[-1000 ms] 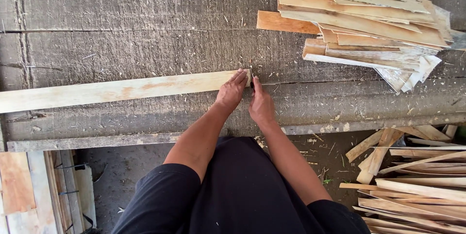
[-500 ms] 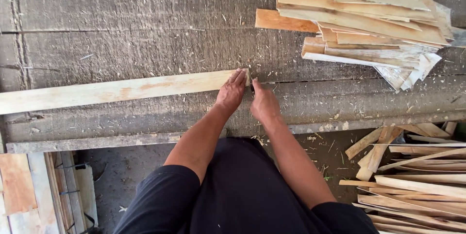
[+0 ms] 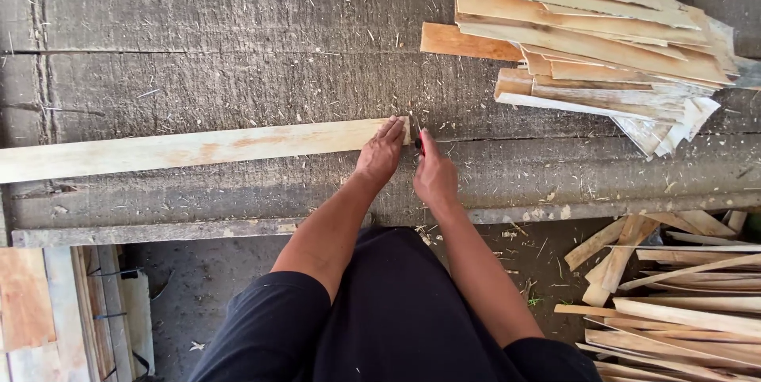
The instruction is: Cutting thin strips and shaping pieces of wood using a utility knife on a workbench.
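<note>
A long pale wooden slat [image 3: 198,148] lies across the rough grey workbench [image 3: 238,57], running from the left edge to the middle. My left hand [image 3: 382,152] presses flat on its right end, fingers together. Just right of it, my right hand [image 3: 433,176] is closed around a small tool with a red handle and thin blade [image 3: 418,138], whose tip meets the slat's end. Both forearms reach up from my dark clothing at the bottom.
A stack of thin wooden slats [image 3: 594,41] sits on the bench at the upper right. More loose slats [image 3: 682,303] are heaped on the floor at the lower right. Boards and a frame [image 3: 47,311] stand at the lower left.
My right hand has shifted slightly at the slat's end with the tool; my left hand stays pressed on the slat. The slat has not moved.
</note>
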